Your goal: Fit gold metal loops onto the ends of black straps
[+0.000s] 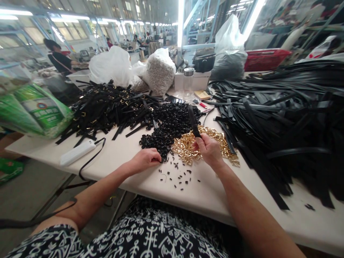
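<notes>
My right hand point(211, 150) grips a black strap point(192, 120) between thumb and fingers, and the strap stands up from the hand. Beneath and around that hand lies a heap of gold-coloured metal buckles point(184, 147). My left hand point(146, 159) rests at the near edge of a pile of small black loops point(168, 125). Its fingers are curled together at the loops, and what they hold, if anything, is hidden. Several tiny black pieces point(181, 177) are scattered on the table between my hands.
Black straps with gold buckles point(115, 104) pile up on the left; long black strips point(268, 107) cover the right. A white power strip point(77, 152) with a cord lies front left, near a green package point(34, 111). Behind stand filled bags point(160, 70) and a glass jar point(188, 82).
</notes>
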`<state>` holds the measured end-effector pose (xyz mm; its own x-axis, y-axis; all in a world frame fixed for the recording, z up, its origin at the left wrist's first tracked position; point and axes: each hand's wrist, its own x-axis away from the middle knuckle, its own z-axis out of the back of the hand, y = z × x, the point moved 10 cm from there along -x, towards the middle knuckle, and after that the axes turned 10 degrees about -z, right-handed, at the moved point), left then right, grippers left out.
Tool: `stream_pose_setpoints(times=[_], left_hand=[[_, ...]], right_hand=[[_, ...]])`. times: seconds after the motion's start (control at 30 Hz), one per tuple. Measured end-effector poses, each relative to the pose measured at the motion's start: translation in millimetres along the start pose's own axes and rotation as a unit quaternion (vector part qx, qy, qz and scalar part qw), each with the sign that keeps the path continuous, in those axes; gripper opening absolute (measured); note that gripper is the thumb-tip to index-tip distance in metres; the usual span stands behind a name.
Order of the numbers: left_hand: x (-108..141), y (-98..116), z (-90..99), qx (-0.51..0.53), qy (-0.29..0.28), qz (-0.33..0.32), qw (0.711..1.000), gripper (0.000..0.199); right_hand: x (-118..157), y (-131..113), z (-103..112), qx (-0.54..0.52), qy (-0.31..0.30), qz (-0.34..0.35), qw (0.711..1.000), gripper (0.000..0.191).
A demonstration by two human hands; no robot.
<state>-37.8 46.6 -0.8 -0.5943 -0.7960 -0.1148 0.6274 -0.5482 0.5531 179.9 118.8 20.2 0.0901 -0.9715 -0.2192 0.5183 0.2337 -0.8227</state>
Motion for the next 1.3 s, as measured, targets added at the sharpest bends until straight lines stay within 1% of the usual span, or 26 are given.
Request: stream_pose_setpoints(times=[0.17, 0.27, 0.37, 0.5, 0.57, 0.6, 0.67, 0.7, 0.8, 0.9, 1.0, 1.07, 1.17, 1.3], left_hand=[[-4.3, 3.6, -8.9, -0.137, -0.039, -0.021, 0.990, 0.015], [-9.8, 5.2, -8.8, -0.163, -0.042, -0.023, 0.985, 0.014], [-14.7, 1.7, 0.7, -0.164, -0.006, -0.013, 0.986, 0.015], [-15.8, -15.1, 19.0, -0.202, 0.047, 0.042, 0.977, 0.015], [-15.3, -19.2, 22.2, -0.216, 0.057, 0.056, 0.973, 0.014], [-15.4, -18.1, 21.7, -0.213, 0.061, 0.053, 0.974, 0.014], [-16.8, -9.6, 15.7, -0.185, 0.058, 0.022, 0.981, 0.014], [-17.8, -3.0, 10.3, -0.164, 0.048, -0.003, 0.985, 0.013], [-19.6, 16.3, -7.4, -0.114, -0.007, -0.068, 0.991, 0.014], [-19.9, 23.2, -15.2, -0.090, -0.047, -0.091, 0.991, 0.020], [-21.9, 21.8, -17.6, -0.080, -0.065, -0.098, 0.990, 0.024], [-25.1, 18.7, -19.0, -0.091, -0.065, -0.096, 0.989, 0.021], [-31.6, 15.5, -21.4, -0.135, -0.052, -0.088, 0.985, 0.013], [-36.3, 19.4, -22.1, -0.184, -0.021, -0.102, 0.977, 0.019]], right_hand=[[1.9, -3.6, -2.7, 0.019, -0.005, 0.002, 1.000, 0.029], [3.1, -5.2, -5.7, 0.021, -0.017, 0.007, 1.000, 0.030], [3.6, -4.6, -8.5, 0.018, -0.029, 0.008, 0.999, 0.031], [3.0, -3.5, -6.8, 0.024, -0.022, 0.008, 0.999, 0.030], [2.2, -3.2, -3.6, 0.028, -0.012, 0.005, 1.000, 0.030], [1.7, -3.2, -1.4, 0.031, -0.006, 0.005, 1.000, 0.030], [0.9, -4.0, 3.7, 0.038, 0.007, 0.006, 0.999, 0.030], [0.4, -4.3, 6.0, 0.040, 0.012, 0.007, 0.999, 0.030], [-0.8, -3.8, 11.2, 0.035, 0.020, 0.005, 0.999, 0.029], [-1.3, -3.0, 12.2, 0.030, 0.019, 0.000, 0.999, 0.027], [-0.2, -5.8, 10.0, 0.036, 0.014, 0.008, 0.999, 0.028], [0.9, -8.3, 8.1, 0.035, 0.007, 0.011, 0.999, 0.028], [3.0, -11.1, 5.5, 0.036, -0.003, 0.010, 0.999, 0.029], [5.6, -12.2, -1.1, 0.026, -0.026, 0.011, 0.999, 0.030]])
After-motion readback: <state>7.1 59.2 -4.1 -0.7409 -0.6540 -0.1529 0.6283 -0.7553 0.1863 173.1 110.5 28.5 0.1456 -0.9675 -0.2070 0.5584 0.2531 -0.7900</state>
